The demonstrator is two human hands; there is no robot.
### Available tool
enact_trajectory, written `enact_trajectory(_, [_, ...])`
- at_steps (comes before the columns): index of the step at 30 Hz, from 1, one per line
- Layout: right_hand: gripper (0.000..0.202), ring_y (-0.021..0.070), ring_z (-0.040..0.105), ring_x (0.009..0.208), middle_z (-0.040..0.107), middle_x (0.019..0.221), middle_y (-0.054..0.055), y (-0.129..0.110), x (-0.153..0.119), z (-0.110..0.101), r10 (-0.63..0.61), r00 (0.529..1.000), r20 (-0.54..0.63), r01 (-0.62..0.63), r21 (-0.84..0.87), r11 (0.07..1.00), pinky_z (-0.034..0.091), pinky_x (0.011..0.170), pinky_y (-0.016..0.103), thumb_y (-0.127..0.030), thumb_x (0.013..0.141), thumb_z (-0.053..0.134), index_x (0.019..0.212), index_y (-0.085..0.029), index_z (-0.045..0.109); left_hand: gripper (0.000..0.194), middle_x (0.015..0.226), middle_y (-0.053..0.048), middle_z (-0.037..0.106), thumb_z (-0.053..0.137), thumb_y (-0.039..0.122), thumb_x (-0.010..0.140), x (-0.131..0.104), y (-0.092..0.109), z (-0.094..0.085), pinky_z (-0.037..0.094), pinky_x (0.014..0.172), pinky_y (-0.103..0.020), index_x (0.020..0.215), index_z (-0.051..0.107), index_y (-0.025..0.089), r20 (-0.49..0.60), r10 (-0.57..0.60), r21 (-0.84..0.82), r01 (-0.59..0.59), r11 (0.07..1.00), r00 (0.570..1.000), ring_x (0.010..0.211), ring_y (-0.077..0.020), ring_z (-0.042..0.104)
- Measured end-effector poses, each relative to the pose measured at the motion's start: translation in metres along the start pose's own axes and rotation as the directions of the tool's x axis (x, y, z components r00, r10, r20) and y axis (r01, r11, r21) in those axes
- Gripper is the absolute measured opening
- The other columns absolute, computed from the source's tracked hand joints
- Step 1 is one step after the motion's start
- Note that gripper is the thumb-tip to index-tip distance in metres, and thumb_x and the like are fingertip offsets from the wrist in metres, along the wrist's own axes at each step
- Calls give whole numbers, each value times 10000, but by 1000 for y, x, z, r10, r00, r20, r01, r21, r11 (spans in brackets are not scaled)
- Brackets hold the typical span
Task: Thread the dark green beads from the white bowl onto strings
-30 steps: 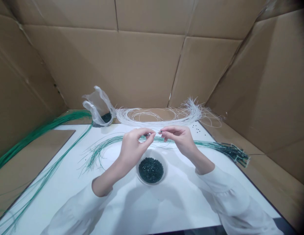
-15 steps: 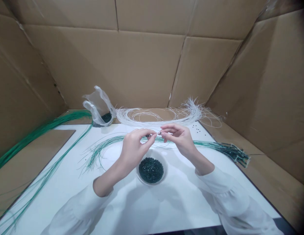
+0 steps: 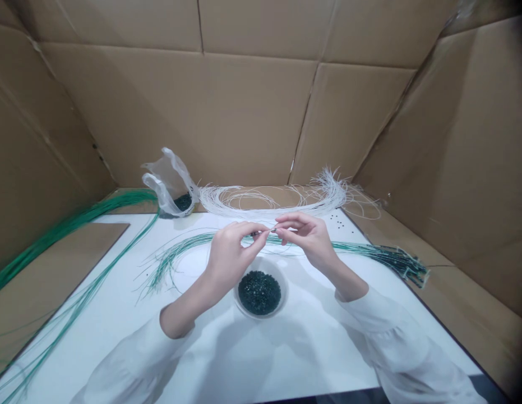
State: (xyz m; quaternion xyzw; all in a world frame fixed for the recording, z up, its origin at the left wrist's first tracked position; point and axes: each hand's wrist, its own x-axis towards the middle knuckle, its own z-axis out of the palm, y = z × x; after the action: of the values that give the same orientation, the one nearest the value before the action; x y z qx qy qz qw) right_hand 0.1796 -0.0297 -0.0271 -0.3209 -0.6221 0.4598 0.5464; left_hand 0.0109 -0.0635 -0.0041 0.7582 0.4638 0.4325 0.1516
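Observation:
Above the white bowl (image 3: 239, 308) of small dark green beads (image 3: 259, 293), both hands meet, fingertips almost touching. My left hand (image 3: 231, 249) pinches a thin strand (image 3: 271, 229), with a few dark beads showing between thumb and forefinger. Thumb and fingers of my right hand (image 3: 306, 238) are closed at the strand's other side; a tiny dark bead seems to sit at those fingertips. How the strand runs inside the fingers is hidden. Behind the hands lies a bundle of green strands (image 3: 193, 240), whose right end carries dark beaded pieces (image 3: 406, 264).
A coil of white strands (image 3: 261, 212) lies along the back. At back left stands a clear plastic bag (image 3: 166, 188) with dark beads inside. Long green strands (image 3: 63, 247) sweep down the left side. Several loose beads (image 3: 340, 224) dot the white tabletop (image 3: 294, 353). Cardboard walls (image 3: 252, 112) enclose it.

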Motion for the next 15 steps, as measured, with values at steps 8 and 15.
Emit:
enact_trajectory(8, [173,156,602,715,644,797,42,-2,-2,-4,-144,988,50,152,-286,946,495,587,268,-255,719,646,878,-188,632,164,770,2,674,505,251,785,1,-3,0,417,666,-236,777,663,210,37,-13,42,12,999,999,709,-140,581])
enact_trajectory(15, [191,139,583,673,648,797,25,-5,-3,-7,-289,918,271,390,-497,775,495,596,272,-210,792,556,976,-213,606,172,775,23,673,497,271,788,0,-7,2,416,681,-223,793,665,234,92,-39,70,32,997,995,729,-136,588])
